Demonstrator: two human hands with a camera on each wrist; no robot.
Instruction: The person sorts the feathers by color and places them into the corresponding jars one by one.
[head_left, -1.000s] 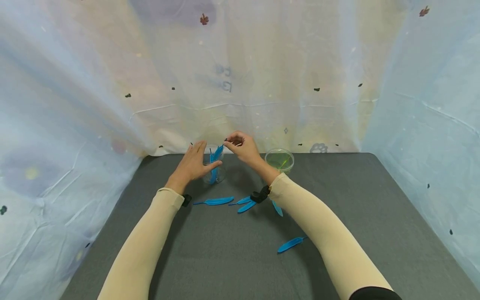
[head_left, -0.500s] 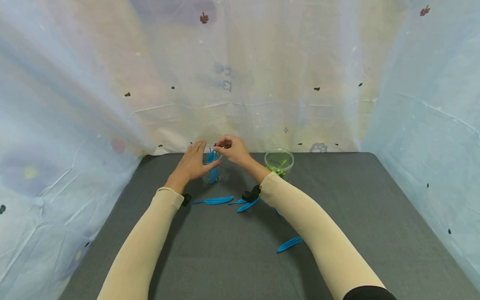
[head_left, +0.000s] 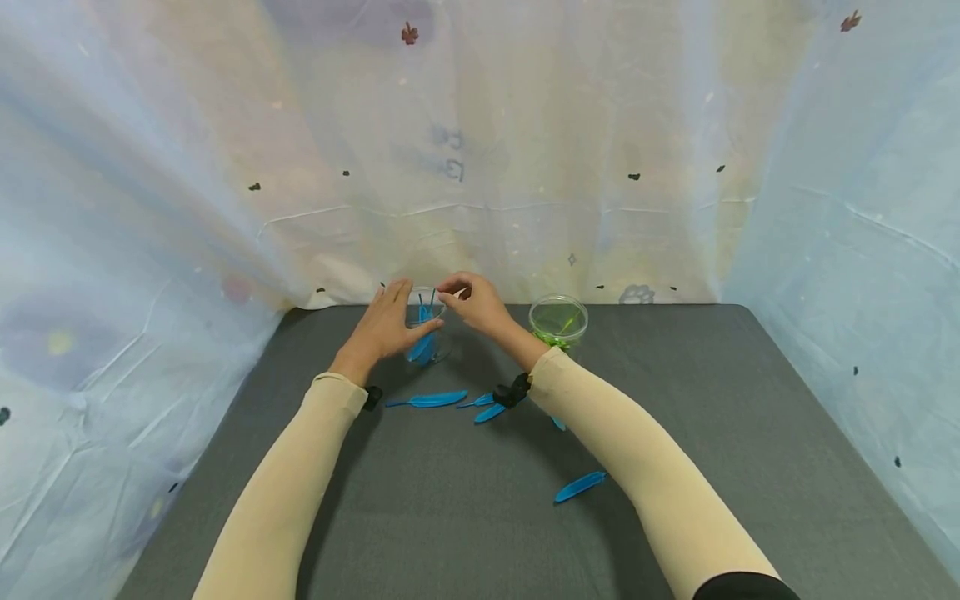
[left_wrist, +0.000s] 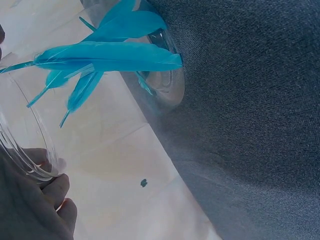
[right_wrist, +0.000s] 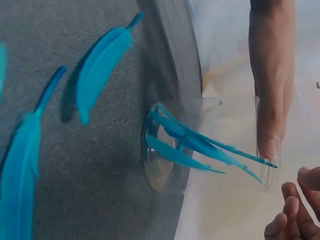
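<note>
In the head view my left hand (head_left: pixel 384 332) holds a clear jar (head_left: pixel 441 354) near its rim, thumb on the near side. The left wrist view shows its fingers bent around the rim. Several blue feathers (right_wrist: pixel 200 145) lean inside the jar, quills toward the mouth. My right hand (head_left: pixel 478 302) hovers beside the jar's mouth, fingers loosely bent. In the right wrist view its fingertips (right_wrist: pixel 289 189) are apart from the quills, with nothing between them. A long blue feather (left_wrist: pixel 107 56) stands out in the left wrist view.
A round clear tub (head_left: pixel 558 317) with green pieces inside stands at the back right. Several blue feathers lie on the grey table, one on the left (head_left: pixel 438 400) and one nearer the front (head_left: pixel 581 487). A patterned curtain (head_left: pixel 525 167) hangs behind.
My right hand has lowered a blue feather into the jar, let it go and drawn slightly right. The left hand has kept its place on the jar.
</note>
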